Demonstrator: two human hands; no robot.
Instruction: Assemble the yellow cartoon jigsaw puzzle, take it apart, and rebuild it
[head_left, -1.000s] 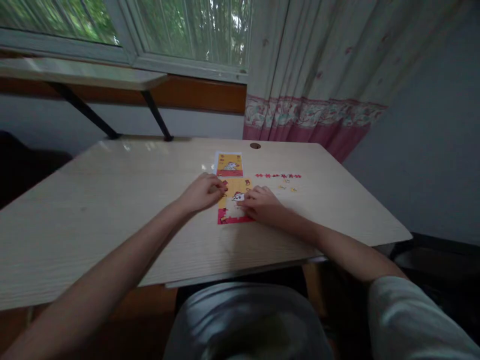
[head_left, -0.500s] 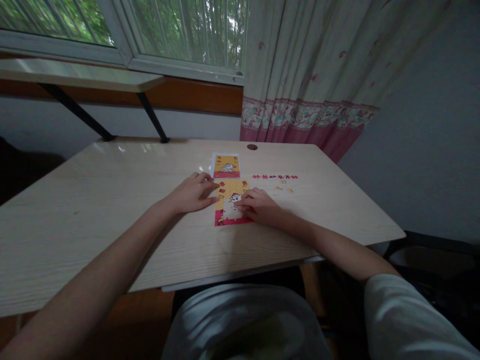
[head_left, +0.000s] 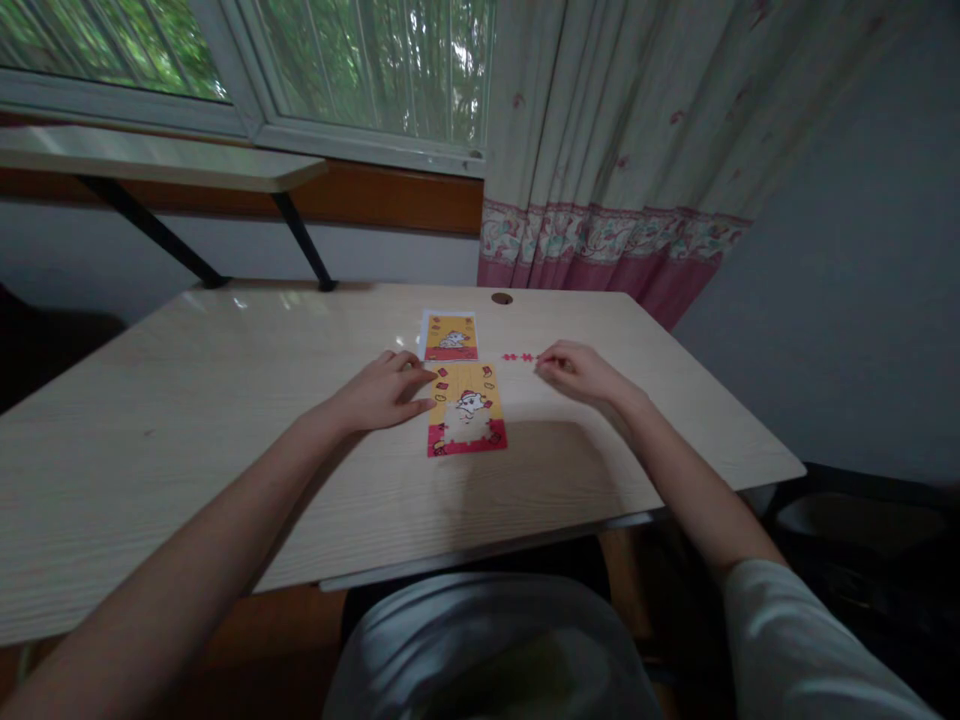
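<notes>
A jigsaw puzzle [head_left: 463,384] in yellow and red, with a white cartoon animal, lies flat on the table. Inside its frame of joined pieces, the lower middle shows a pale gap. Thumb and fingers apart, my left hand [head_left: 388,390] rests against the puzzle's left edge. Over to the right, my right hand [head_left: 581,372] is low over the loose pieces, fingertips drawn together in a pinch; what is between them is hidden. Red puzzle pieces [head_left: 518,357] in a row stick out to the left of that hand, which covers the rest.
A reference picture [head_left: 451,338] with the same design lies just beyond the puzzle on the wooden table [head_left: 247,400]. A round cable hole [head_left: 502,298] is near the back edge. At back left stands a raised shelf [head_left: 195,160] on black legs; a curtain [head_left: 600,180] hangs behind.
My right hand has left the puzzle and moved right, over the loose pieces, uncovering the puzzle's right side and gap. My left hand has stayed at the left edge.
</notes>
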